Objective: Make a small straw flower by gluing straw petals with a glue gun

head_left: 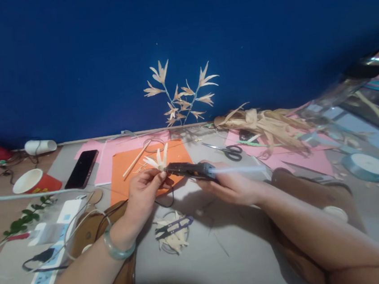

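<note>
My left hand [148, 187] pinches the base of a pale flower [159, 158] with narrow pointed petals, which look like dried corn husk. In my right hand [229, 183] is a black glue gun [192, 169], lying level with its tip at the flower's base. A pale, blurred streak like a glue stick runs from its back end. Below my hands, purple thread snips [174, 227] rest on a small dish of husk pieces [177, 242]. An orange sheet [121, 181] lies behind my left hand, bearing a thin stick [137, 159].
Branches of husk flowers [185, 99] stand against the blue backdrop. Scissors [229, 151], a husk bundle [262, 125] and a ribbon roll [370, 167] lie right. Left are a phone [82, 170], a red paper cup [38, 181] and a power strip [48, 261] with trailing cords.
</note>
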Demonstrator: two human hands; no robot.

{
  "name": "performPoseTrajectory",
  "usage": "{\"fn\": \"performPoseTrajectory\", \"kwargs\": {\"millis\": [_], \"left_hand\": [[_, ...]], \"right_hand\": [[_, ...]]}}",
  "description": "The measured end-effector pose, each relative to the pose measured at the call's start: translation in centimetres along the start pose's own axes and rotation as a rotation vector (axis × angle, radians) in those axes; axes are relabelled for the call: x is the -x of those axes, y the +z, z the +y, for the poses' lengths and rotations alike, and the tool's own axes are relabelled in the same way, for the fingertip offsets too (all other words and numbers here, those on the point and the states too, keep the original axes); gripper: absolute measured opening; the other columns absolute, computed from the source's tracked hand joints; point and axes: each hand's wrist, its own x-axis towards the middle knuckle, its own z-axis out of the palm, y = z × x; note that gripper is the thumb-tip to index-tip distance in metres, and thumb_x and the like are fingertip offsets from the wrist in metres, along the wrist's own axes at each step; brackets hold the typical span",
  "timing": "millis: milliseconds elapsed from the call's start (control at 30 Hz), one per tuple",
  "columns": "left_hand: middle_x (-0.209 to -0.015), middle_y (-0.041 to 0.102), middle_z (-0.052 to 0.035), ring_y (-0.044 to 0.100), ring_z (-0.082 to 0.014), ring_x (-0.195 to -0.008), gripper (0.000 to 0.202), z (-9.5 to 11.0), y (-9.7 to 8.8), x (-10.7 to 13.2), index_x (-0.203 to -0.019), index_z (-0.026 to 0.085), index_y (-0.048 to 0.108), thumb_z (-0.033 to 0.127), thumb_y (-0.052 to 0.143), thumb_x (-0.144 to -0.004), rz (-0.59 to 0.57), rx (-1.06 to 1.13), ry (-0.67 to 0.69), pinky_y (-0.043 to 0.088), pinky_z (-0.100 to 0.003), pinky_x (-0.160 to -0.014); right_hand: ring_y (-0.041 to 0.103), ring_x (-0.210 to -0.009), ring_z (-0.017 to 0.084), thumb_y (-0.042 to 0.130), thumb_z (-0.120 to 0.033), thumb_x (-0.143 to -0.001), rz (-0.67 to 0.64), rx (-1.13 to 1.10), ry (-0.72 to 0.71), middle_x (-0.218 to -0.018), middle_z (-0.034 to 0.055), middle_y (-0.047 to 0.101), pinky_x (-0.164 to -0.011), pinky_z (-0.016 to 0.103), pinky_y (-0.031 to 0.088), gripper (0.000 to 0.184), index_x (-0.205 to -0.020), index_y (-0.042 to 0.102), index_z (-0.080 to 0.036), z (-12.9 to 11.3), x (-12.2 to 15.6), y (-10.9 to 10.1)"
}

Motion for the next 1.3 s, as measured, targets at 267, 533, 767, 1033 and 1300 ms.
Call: {"fn": "performPoseTrajectory", "kwargs": {"millis": [267, 533, 767, 1033, 1300], "left_hand": [[-0.066, 0.072, -0.0076, 0.068, -0.0164, -0.059, 0.025, -0.12, 0.00, 0.04, -0.071, 0.012, 0.068, 0.037, 0.070, -0.076, -0.003, -0.006, 0.003, 0.056, -0.026, -0.060], [-0.066, 0.071, -0.0071, 0.067, -0.0160, -0.060, 0.025, -0.25, -0.14, 0.03, -0.073, 0.013, 0.069, 0.037, 0.070, -0.077, -0.001, -0.007, 0.005, 0.055, -0.025, -0.063], [-0.066, 0.071, -0.0068, 0.067, -0.0162, -0.060, 0.025, -0.38, -0.14, 0.05, -0.071, 0.013, 0.068, 0.037, 0.069, -0.077, -0.010, -0.009, 0.028, 0.055, -0.026, -0.063], [-0.066, 0.072, -0.0073, 0.067, -0.0161, -0.059, 0.025, -0.20, -0.01, 0.09, -0.072, 0.012, 0.069, 0.037, 0.071, -0.075, 0.019, -0.010, 0.011, 0.055, -0.025, -0.062], [-0.064, 0.071, -0.0064, 0.067, -0.0157, -0.059, 0.024, -0.11, 0.02, 0.08, -0.070, 0.012, 0.068, 0.036, 0.070, -0.076, 0.020, -0.023, 0.030, 0.054, -0.025, -0.062]], "right_hand": [[0.048, -0.064, 0.013, 0.038, -0.026, -0.096, 0.019, 0.033, -0.024, -0.075, 0.0038, 0.055, -0.062, 0.025, 0.041, 0.020, -0.082, 0.049, -0.017, -0.06, 0.14, 0.21], [0.051, -0.067, 0.014, 0.040, -0.025, -0.095, 0.022, 0.060, -0.057, -0.080, 0.0053, 0.057, -0.062, 0.025, 0.042, 0.015, -0.089, 0.051, -0.017, 0.04, 0.36, 0.29], [0.053, -0.066, 0.014, 0.041, -0.024, -0.093, 0.022, 0.092, -0.017, -0.080, 0.0060, 0.060, -0.061, 0.025, 0.042, 0.013, -0.087, 0.050, -0.017, -0.09, 0.44, 0.24], [0.054, -0.066, 0.014, 0.041, -0.023, -0.093, 0.024, 0.103, -0.027, -0.082, 0.0064, 0.060, -0.060, 0.025, 0.042, 0.012, -0.088, 0.050, -0.018, -0.02, 0.51, 0.20], [0.052, -0.064, 0.013, 0.041, -0.022, -0.092, 0.021, 0.111, -0.037, -0.080, 0.0056, 0.059, -0.059, 0.024, 0.041, 0.011, -0.085, 0.048, -0.018, 0.00, 0.54, 0.22]]}}
